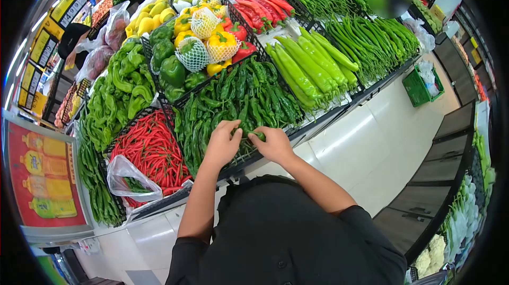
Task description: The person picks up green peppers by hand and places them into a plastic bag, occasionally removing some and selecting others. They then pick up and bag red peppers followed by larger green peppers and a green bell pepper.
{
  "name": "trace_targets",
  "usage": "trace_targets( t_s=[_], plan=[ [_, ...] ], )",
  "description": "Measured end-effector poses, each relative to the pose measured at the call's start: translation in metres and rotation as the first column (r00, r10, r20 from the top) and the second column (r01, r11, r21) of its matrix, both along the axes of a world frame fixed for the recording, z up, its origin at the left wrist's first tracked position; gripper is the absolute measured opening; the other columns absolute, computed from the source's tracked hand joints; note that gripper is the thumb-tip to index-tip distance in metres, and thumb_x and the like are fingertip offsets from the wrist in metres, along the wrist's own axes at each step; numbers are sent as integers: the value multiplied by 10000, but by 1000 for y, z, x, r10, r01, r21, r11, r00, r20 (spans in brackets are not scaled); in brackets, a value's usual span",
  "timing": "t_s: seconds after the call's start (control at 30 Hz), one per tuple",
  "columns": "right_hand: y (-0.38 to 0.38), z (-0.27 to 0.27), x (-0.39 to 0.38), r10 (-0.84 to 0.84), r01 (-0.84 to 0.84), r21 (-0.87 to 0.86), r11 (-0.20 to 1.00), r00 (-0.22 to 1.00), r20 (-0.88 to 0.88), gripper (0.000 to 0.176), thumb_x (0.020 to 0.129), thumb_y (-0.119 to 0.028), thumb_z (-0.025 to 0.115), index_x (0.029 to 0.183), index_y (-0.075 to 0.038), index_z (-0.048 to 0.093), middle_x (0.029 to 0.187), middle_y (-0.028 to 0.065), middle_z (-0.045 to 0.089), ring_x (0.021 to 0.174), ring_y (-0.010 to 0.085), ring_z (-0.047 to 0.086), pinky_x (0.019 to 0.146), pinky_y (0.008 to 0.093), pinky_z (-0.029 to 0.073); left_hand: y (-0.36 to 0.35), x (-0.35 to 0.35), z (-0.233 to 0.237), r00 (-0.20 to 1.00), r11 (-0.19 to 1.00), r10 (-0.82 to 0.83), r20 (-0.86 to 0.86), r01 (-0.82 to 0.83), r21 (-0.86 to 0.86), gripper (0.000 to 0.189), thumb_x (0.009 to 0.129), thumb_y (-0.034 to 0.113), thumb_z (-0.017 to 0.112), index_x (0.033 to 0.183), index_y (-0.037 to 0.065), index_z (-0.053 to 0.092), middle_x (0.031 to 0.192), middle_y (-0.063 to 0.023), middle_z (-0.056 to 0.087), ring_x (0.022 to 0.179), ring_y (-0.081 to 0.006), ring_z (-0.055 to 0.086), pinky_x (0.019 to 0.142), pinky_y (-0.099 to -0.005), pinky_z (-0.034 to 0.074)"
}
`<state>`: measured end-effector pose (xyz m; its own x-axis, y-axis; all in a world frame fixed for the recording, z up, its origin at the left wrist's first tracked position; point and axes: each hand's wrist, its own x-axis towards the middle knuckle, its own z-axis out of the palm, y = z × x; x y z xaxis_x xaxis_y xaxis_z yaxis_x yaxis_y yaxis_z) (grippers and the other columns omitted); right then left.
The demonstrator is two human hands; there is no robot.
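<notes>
Peppers (pixel 249 99), dark green, long, wrinkled, heaped

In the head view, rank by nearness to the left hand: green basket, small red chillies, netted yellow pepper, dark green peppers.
1. dark green peppers, under the left hand
2. small red chillies, bin to its left
3. netted yellow pepper, behind
4. green basket, floor, far right
</notes>
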<state>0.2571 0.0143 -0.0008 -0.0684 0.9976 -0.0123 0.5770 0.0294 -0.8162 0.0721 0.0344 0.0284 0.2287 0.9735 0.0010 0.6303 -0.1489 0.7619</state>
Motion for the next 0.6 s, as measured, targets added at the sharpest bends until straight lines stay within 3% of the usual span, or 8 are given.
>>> trace_targets(
  t_s=[0.2, 0.3, 0.33, 0.37, 0.43, 0.53, 0.57, 0.6],
  plan=[
    [-7, 10, -1, -15, 13, 56, 998, 999, 39, 330, 908, -318, 690, 1064, -29, 659, 679, 180, 633, 620, 326, 630, 607, 412, 487, -6, -1, 4, 998, 996, -58, -34, 61, 67, 349, 926, 122, 654, 1254, 3, 629, 1102, -153, 629, 612, -209, 520, 647, -328, 475],
    [-12, 24, 7, -48, 52, 10, 999, 967, -250, 303, 944, -294, 659, 1104, -41, 612, 798, 130, 648, 703, 219, 609, 675, 373, 489, -10, -4, 12, 997, 994, -76, -18, 78, 74, 334, 927, 117, 653, 1246, 20, 633, 1128, -143, 622, 635, -219, 551, 659, -337, 486],
    [-9, 22, 12, -60, 48, -44, 998, 942, -331, 221, 993, -256, 595, 1095, -60, 601, 866, 54, 612, 784, 156, 563, 732, 334, 476, -13, -5, 21, 997, 996, -73, -9, 74, 50, 328, 931, 123, 650, 1245, 31, 634, 1151, -140, 621, 664, -234, 587, 679, -349, 502],
    [-3, 28, 29, -196, -23, -305, 952, 719, -666, 204, 1032, -259, 538, 1088, -76, 611, 856, 6, 589, 823, 143, 567, 784, 298, 460, -14, -7, 24, 997, 997, -75, 6, 75, 26, 322, 934, 128, 648, 1244, 41, 635, 1175, -137, 620, 692, -249, 624, 698, -362, 518],
    [4, 33, 43, -125, 18, -164, 986, 725, -677, 248, 1059, -305, 508, 1137, -96, 613, 889, -5, 568, 903, 141, 549, 875, 284, 430, -17, -13, 22, 996, 996, -81, 48, 79, 44, 314, 939, 121, 641, 1241, 37, 635, 1163, -127, 619, 694, -224, 617, 685, -349, 517],
    [13, 48, 62, -214, 271, 72, 960, 875, -435, 361, 1074, -414, 477, 1212, -109, 612, 1010, 13, 530, 1018, 142, 475, 996, 307, 368, -24, -19, 25, 985, 992, -97, 140, 84, 92, 303, 931, 76, 639, 1231, 35, 637, 1142, -119, 621, 700, -210, 611, 675, -328, 514],
    [20, 40, 78, -198, 265, 149, 953, 913, -358, 362, 1066, -416, 501, 1219, -107, 613, 932, -13, 536, 920, 113, 495, 906, 264, 413, -26, -22, 27, 984, 991, -100, 151, 85, 99, 303, 928, 64, 639, 1230, 34, 637, 1136, -119, 621, 702, -208, 610, 672, -323, 514],
    [23, 44, 86, -235, 279, 66, 958, 895, -380, 330, 1049, -383, 550, 1200, -101, 627, 868, -30, 527, 833, 98, 492, 824, 232, 422, -28, -24, 29, 982, 991, -101, 161, 85, 106, 304, 925, 52, 640, 1228, 33, 636, 1130, -118, 621, 703, -207, 610, 669, -318, 513]
  ],
)
